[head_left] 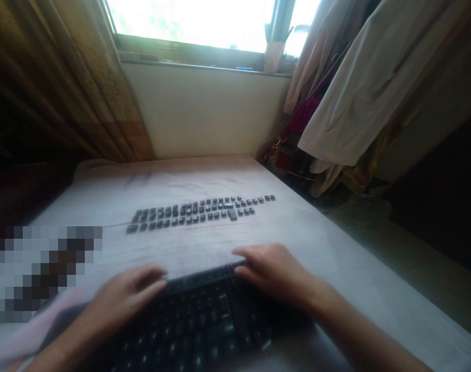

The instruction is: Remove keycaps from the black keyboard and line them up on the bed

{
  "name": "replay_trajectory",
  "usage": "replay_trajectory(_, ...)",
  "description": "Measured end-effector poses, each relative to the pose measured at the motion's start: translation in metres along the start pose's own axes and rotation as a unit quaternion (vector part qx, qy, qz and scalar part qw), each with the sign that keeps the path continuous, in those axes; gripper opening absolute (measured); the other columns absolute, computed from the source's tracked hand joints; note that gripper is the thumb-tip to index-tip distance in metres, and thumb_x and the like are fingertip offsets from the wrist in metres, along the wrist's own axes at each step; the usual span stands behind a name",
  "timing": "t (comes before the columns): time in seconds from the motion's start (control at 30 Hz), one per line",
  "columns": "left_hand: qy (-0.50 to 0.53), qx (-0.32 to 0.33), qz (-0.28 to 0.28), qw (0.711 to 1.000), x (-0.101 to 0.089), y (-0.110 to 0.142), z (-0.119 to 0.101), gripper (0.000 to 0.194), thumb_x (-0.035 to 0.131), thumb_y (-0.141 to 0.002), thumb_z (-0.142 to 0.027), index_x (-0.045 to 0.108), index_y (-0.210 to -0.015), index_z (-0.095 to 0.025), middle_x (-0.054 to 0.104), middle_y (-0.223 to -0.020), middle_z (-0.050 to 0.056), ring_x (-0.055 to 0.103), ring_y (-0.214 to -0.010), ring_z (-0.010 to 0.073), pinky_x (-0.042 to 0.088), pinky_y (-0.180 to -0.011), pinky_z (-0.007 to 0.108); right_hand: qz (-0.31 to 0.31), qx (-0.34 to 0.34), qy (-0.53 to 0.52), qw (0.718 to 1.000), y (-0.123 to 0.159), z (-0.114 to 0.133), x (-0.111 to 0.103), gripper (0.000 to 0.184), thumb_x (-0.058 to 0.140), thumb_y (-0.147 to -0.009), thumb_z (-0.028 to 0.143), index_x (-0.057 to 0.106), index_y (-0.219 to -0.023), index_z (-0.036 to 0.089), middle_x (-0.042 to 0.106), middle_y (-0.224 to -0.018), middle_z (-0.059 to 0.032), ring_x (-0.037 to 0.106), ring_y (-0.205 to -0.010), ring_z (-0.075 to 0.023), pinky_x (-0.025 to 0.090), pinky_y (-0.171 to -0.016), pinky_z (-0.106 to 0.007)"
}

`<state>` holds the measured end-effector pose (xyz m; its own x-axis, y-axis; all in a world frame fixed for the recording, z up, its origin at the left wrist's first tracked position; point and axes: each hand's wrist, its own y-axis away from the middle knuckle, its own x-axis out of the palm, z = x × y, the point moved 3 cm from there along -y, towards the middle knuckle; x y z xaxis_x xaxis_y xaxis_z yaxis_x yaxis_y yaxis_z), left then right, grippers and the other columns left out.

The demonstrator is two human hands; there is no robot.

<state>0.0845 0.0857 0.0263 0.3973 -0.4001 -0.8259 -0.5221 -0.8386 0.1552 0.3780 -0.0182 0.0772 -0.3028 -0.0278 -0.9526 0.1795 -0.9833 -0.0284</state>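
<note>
A black keyboard [204,315] lies on a pale cloth-covered surface [336,243] close to me. My left hand [122,299] rests on the keyboard's far left part, fingers stretched toward its top edge. My right hand [274,271] lies over the far right part, fingers curled at the top edge. Neither hand lifts anything. Farther away, several loose dark keycaps [200,212] lie laid out in rows on the cloth. The picture is blurred.
A window [204,20] with a sill and a small cup [273,54] is behind the surface. Brown curtains [84,77] hang left. Pale clothes [375,82] and a red bag [289,150] hang at right. A pixelated patch covers the near left.
</note>
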Motion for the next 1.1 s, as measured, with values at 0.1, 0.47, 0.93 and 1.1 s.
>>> replay_trajectory(0.1, 0.0, 0.007, -0.006, 1.0, 0.001, 0.0, 0.0, 0.041, 0.054, -0.084, -0.058, 0.077, -0.101, -0.029, 0.078, -0.108, 0.002, 0.072, -0.104, 0.0277, 0.054, -0.093, 0.036, 0.04, -0.001, 0.002, 0.999, 0.007, 0.015, 0.003, 0.037, 0.068, -0.087, 0.034, 0.067, -0.122, 0.022, 0.078, -0.106, -0.0102, 0.074, -0.093, -0.0288, 0.055, -0.078, -0.036)
replay_trajectory(0.47, 0.001, -0.007, 0.004, 1.0, -0.001, 0.003, -0.008, 0.044, 0.054, -0.084, -0.06, 0.075, -0.105, -0.027, 0.077, -0.109, 0.002, 0.071, -0.103, 0.0266, 0.053, -0.09, 0.033, 0.013, -0.021, 0.001, 1.0, 0.01, 0.022, 0.022, 0.056, 0.06, -0.08, 0.017, 0.058, -0.136, 0.022, 0.077, -0.107, -0.0103, 0.073, -0.089, -0.0266, 0.054, -0.078, -0.036)
replay_trajectory(0.93, -0.013, 0.011, -0.001, 1.0, 0.001, 0.002, -0.005, 0.044, 0.053, -0.084, -0.062, 0.076, -0.1, -0.028, 0.078, -0.106, 0.001, 0.071, -0.1, 0.0267, 0.053, -0.088, 0.031, -0.076, 0.077, -0.538, 0.836, 0.015, -0.03, -0.002, 0.032, 0.059, -0.087, 0.042, 0.068, -0.111, 0.022, 0.077, -0.1, -0.008, 0.072, -0.082, -0.0181, 0.053, -0.059, -0.026)
replay_trajectory(1.1, -0.015, -0.005, -0.018, 1.0, 0.003, 0.0, 0.003, 0.051, 0.053, -0.08, -0.068, 0.076, -0.102, -0.027, 0.078, -0.108, 0.003, 0.071, -0.102, 0.0282, 0.054, -0.089, 0.033, -0.107, 0.085, -0.63, 0.764, 0.021, -0.055, -0.009, 0.047, 0.081, -0.067, 0.042, 0.064, -0.107, 0.025, 0.073, -0.119, -0.0102, 0.072, -0.096, -0.0231, 0.052, -0.058, -0.025)
